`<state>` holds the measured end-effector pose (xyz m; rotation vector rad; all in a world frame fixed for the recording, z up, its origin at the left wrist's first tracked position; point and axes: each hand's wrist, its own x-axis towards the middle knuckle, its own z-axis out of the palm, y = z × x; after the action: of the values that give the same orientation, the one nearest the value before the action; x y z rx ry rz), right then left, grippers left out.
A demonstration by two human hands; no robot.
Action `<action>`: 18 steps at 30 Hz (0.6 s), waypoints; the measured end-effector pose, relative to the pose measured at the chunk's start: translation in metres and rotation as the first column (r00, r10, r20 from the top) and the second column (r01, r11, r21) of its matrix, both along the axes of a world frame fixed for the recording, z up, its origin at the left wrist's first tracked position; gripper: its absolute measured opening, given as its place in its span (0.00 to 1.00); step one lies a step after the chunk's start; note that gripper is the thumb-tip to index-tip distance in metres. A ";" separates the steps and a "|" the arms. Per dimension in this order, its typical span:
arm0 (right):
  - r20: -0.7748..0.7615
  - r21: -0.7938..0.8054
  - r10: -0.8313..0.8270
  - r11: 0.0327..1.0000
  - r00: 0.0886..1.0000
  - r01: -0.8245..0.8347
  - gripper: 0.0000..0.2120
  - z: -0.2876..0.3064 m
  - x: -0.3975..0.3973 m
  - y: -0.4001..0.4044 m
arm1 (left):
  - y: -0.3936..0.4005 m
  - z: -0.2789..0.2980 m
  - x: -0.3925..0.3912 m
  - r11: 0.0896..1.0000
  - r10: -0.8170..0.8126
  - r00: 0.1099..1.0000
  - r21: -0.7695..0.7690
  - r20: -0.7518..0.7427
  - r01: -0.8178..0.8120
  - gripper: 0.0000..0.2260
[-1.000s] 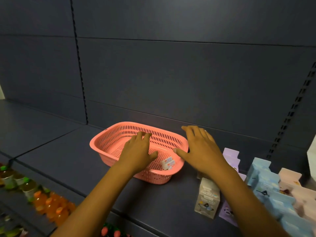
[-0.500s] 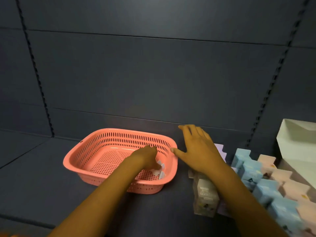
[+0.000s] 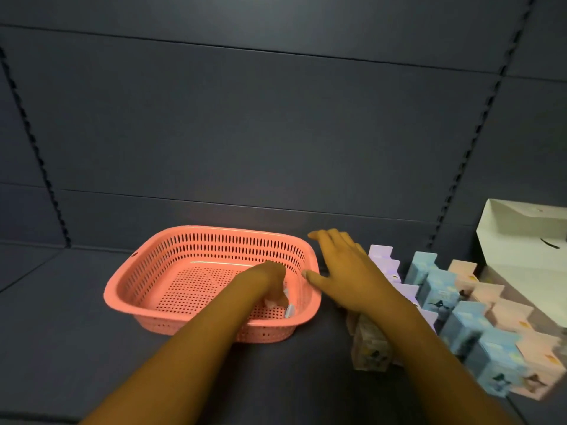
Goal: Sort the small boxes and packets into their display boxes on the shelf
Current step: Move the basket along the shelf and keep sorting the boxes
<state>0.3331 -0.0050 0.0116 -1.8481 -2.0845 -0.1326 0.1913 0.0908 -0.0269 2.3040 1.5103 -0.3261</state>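
Note:
A pink perforated basket (image 3: pixel 171 268) sits on the dark shelf. My left hand (image 3: pixel 267 279) reaches down into its right near corner, fingers curled around a small pale box (image 3: pixel 288 308) that is mostly hidden. My right hand (image 3: pixel 340 268) hovers flat with fingers spread just right of the basket rim, holding nothing. Below my right forearm stands a pale box with a dark figure (image 3: pixel 368 348). To the right run rows of lilac boxes (image 3: pixel 382 256), blue boxes (image 3: pixel 441 286) and peach boxes (image 3: pixel 506 314).
A white paper bag (image 3: pixel 521 240) stands at the far right behind the rows. The dark back wall (image 3: pixel 276 133) rises just behind the basket. Bare shelf surface (image 3: pixel 61 332) lies left of and in front of the basket.
My left hand has dropped from above the basket into its right corner and closed around the small box. My view has swung right, bringing the paper bag in. My right hand barely moved.

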 end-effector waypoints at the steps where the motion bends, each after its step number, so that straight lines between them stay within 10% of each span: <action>1: 0.008 -0.060 0.049 0.997 0.999 -0.049 0.28 0.003 -0.002 0.005 | 0.001 -0.001 -0.003 1.000 0.024 1.000 -0.007 0.005 -0.024 0.21; 9: 0.042 -0.551 0.330 0.795 0.943 -0.254 0.20 0.004 -0.024 0.036 | 0.010 0.010 -0.042 0.991 0.132 0.989 -0.024 0.060 -0.131 0.14; 18: 0.171 -0.857 0.441 0.508 0.881 -0.089 0.20 -0.007 -0.065 0.063 | -0.004 0.024 -0.116 0.975 0.154 0.953 0.117 0.262 -0.190 0.05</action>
<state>0.2681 0.0578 0.0043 -1.9933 -3.0399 0.8244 0.0751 0.0868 -0.0025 2.1958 1.6318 0.1201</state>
